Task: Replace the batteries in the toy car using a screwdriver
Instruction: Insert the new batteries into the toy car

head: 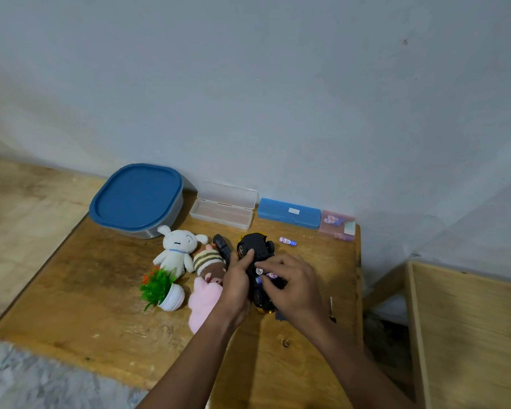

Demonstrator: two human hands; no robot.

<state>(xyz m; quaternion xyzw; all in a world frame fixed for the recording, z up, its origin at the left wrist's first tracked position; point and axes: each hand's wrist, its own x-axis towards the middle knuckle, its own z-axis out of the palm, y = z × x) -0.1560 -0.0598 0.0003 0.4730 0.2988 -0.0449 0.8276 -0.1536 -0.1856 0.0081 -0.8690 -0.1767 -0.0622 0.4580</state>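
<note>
Car point(255, 250) upside down near surface's point(101, 290) right edge: left grip point(236, 283) grasping car, right grip point(293, 286) pinching battery point(268, 274) seated inside.

Your black toy car point(255, 249) lies belly-up, bay open, with a loose battery point(288, 241) at its two o'clock.

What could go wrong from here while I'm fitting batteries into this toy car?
1. The loose battery lies on its side beside the toy car; a nudge might roll it away.
2. The thin tool, probably the screwdriver, sits by the right edge of the table, beside your right forearm, which could sweep it off.
</note>
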